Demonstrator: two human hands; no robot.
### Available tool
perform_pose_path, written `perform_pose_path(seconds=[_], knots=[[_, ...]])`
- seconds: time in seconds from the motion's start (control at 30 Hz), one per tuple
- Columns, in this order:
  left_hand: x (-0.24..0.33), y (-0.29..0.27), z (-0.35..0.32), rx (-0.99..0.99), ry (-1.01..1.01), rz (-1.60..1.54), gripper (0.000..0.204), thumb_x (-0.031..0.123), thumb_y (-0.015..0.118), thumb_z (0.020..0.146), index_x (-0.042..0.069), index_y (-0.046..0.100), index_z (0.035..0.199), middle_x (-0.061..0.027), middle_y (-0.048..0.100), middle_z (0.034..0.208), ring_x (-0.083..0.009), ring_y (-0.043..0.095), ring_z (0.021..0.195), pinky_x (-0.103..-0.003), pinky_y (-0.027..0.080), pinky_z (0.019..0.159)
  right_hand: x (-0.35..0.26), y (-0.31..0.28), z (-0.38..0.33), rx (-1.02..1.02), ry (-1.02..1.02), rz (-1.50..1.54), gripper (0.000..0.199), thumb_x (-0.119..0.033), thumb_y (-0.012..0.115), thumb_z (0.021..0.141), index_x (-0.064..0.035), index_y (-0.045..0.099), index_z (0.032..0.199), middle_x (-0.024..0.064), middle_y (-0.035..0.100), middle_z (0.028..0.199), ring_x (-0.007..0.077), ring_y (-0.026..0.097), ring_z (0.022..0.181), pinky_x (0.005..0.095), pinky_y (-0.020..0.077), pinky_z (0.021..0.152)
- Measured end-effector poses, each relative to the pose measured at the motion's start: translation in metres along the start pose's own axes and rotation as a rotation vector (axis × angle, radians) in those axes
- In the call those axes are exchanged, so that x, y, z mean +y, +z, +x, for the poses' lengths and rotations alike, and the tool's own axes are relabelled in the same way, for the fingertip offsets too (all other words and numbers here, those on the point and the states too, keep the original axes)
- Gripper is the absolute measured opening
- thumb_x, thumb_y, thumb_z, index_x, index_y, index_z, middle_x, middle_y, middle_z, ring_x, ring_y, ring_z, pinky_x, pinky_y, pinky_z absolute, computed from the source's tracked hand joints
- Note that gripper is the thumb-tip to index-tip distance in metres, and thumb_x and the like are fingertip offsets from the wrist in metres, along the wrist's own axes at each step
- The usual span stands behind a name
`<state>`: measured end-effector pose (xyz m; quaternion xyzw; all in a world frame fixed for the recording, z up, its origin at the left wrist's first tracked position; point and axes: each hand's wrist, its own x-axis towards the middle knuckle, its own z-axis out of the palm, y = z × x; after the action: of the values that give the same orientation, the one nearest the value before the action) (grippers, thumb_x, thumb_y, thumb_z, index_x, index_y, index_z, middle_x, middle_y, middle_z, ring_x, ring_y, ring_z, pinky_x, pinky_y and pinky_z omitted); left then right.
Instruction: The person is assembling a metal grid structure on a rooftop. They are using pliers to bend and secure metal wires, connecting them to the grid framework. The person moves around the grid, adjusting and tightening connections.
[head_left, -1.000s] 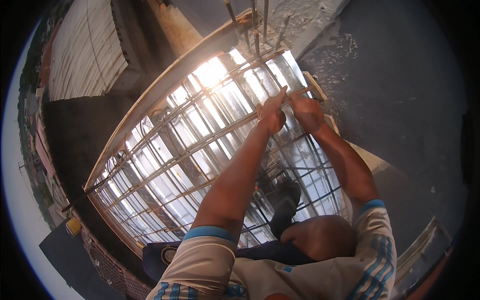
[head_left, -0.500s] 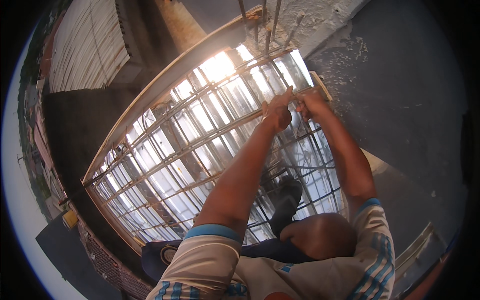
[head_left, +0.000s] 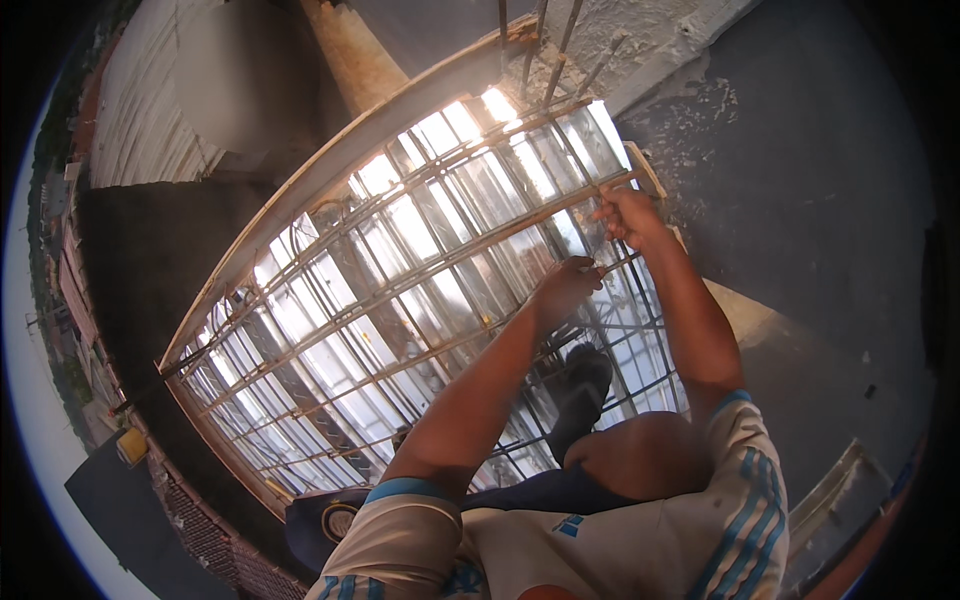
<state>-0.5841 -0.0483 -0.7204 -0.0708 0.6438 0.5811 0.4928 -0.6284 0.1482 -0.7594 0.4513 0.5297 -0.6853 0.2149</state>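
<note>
Beneath both arms spreads a grid of thin steel reinforcing bars (head_left: 400, 285) over shiny ribbed metal panels (head_left: 440, 215). My right hand (head_left: 628, 217) is at the grid's right end, fingers curled just below a crossing bar; what is between them is too small to make out. Lower and a little to the left, my left hand (head_left: 568, 284) has its fingers drawn together beside another bar. Whatever it pinches, if anything, is hidden. Between my arms, a dark boot (head_left: 583, 378) rests on the grid.
A curved wooden form board (head_left: 290, 190) edges the grid on the far left. Upright steel bars (head_left: 555, 80) rise from rough concrete at the top. To the right lies a dark grey slab (head_left: 800, 220). A corrugated roof (head_left: 140, 120) lies beyond, at the left.
My left hand has come down and toward me, away from the upper bar, and its extended finger has drawn in. The right hand has stayed nearly in place.
</note>
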Motion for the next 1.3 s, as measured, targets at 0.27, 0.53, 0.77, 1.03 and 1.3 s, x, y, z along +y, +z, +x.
perform_pose_path(seconds=[0.27, 0.53, 0.77, 1.03, 1.3], knots=[[0.034, -0.046, 0.006, -0.092, -0.037, -0.096, 0.038, 0.015, 0.055, 0.089, -0.001, 0.053, 0.123, -0.0055, 0.061, 0.075, -0.0163, 0.061, 0.07, -0.027, 0.05, 0.063, 0.021, -0.009, -0.041, 0.163, -0.125, -0.24, 0.032, -0.035, 0.057, 0.092, -0.0036, 0.057, 0.087, 0.0103, 0.063, 0.072, 0.0122, 0.051, 0.044, 0.0294, 0.0438, 0.039], [0.06, -0.064, -0.005, -0.199, -0.042, -0.033, 0.04, 0.012, 0.055, 0.087, 0.0, 0.051, 0.125, -0.011, 0.063, 0.092, -0.0183, 0.064, 0.081, -0.029, 0.055, 0.075, 0.17, 0.037, -0.129, -0.362, -1.26, -1.61, 0.032, -0.03, 0.063, 0.08, -0.0119, 0.059, 0.106, 0.0099, 0.055, 0.106, 0.0272, 0.051, 0.106, 0.0466, 0.0395, 0.088], [0.047, -0.051, -0.012, -0.14, 0.048, -0.17, 0.033, 0.01, 0.054, 0.086, -0.003, 0.052, 0.116, -0.0101, 0.062, 0.087, -0.0167, 0.062, 0.077, -0.03, 0.051, 0.072, 0.159, 0.074, -0.117, -0.541, -1.127, -1.853, 0.027, -0.019, 0.058, 0.078, -0.0085, 0.061, 0.102, 0.0059, 0.059, 0.088, 0.0258, 0.058, 0.09, 0.0442, 0.0413, 0.081], [0.031, -0.043, -0.005, -0.087, 0.135, -0.187, 0.023, 0.011, 0.053, 0.087, 0.001, 0.056, 0.107, -0.008, 0.064, 0.081, -0.0141, 0.06, 0.074, -0.026, 0.047, 0.07, 0.129, 0.015, -0.154, -0.718, 0.024, -1.412, 0.036, -0.029, 0.06, 0.08, 0.0025, 0.061, 0.097, 0.0194, 0.065, 0.084, 0.0294, 0.066, 0.083, 0.0435, 0.0493, 0.075], [0.024, -0.033, -0.009, -0.013, 0.215, -0.144, 0.021, 0.011, 0.052, 0.087, 0.001, 0.059, 0.104, -0.0079, 0.065, 0.08, -0.0126, 0.059, 0.07, -0.026, 0.047, 0.064, -0.005, -0.023, -0.208, -0.091, 0.152, -1.173, 0.066, -0.009, 0.048, 0.077, -0.0069, 0.039, 0.142, 0.0153, 0.059, 0.073, 0.0223, 0.057, 0.053, 0.0361, 0.0492, 0.049]])
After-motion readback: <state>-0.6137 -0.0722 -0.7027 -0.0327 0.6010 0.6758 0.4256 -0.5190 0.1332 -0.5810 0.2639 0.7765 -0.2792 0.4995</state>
